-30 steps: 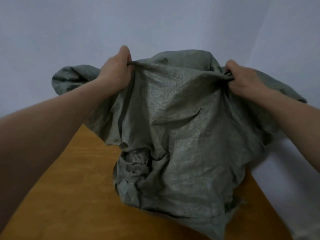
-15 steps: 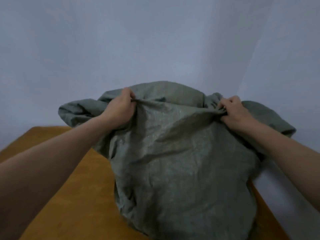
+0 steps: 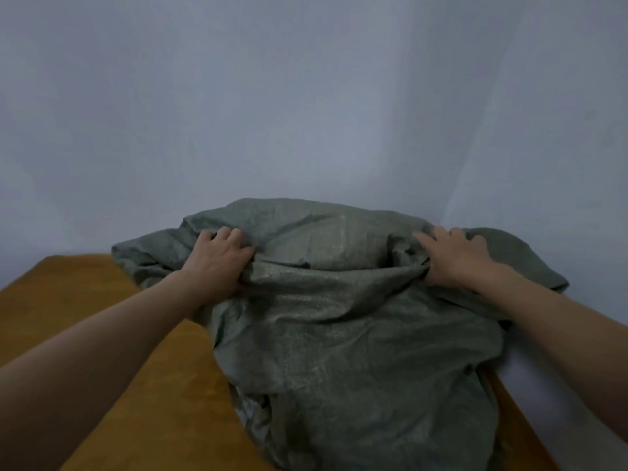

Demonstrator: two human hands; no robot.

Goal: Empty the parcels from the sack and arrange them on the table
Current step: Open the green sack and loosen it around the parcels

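The head view shows 2 arms and 2 hands of the person.

1. The left forearm (image 3: 102, 351) is bare along its whole visible length. It is a long, rounded shape, broad at the frame edge and tapering to the wrist.
2. The right forearm (image 3: 560, 321) is also bare and tapers in the same way.
3. The left hand (image 3: 217, 263) is bare. Its back and a low ridge of knuckles show, and its fingers (image 3: 226, 234) appear as short, rounded shapes.
4. The right hand (image 3: 455, 260) is bare, with its back showing. Its fingers (image 3: 441, 234) are blurred at the tips.

Nail detail on both hands is too blurred to tell.
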